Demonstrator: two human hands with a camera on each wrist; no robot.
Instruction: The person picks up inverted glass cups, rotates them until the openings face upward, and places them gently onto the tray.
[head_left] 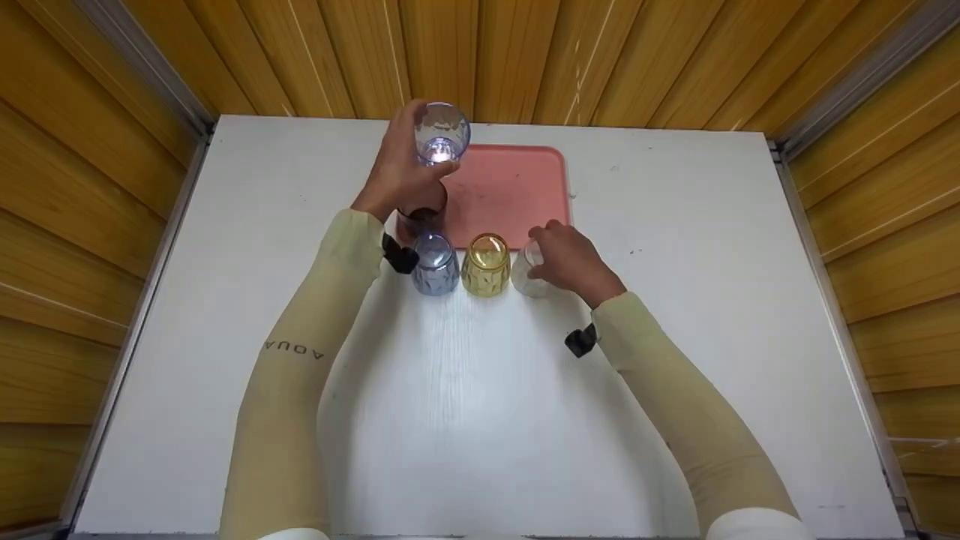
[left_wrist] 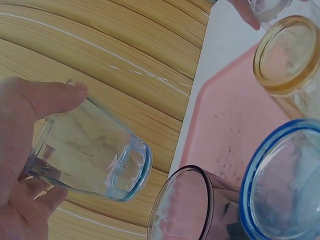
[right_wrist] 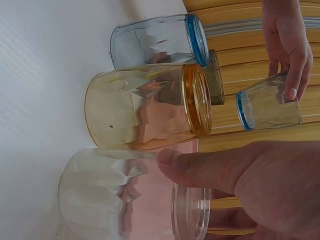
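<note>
My left hand (head_left: pixel 397 161) grips a pale blue-tinted drinking glass (left_wrist: pixel 95 155) near its rim. The glass is held in the air above the far left of the pink tray (head_left: pixel 517 187), base downward. Below it a dark glass (left_wrist: pixel 182 205) stands mouth up at the tray's left end, partly hidden by the hand in the head view. Three glasses line the tray's near edge upside down: blue (head_left: pixel 435 266), yellow (head_left: pixel 486 266) and clear (right_wrist: pixel 130 195). My right hand (head_left: pixel 570 259) holds the clear one around its upper part, thumb on the near side.
A white table (head_left: pixel 480 420) carries everything. Wood-patterned panels (head_left: pixel 510 60) rise behind it and at both sides. The blue and yellow glasses stand close together, with the clear glass close beside the yellow one.
</note>
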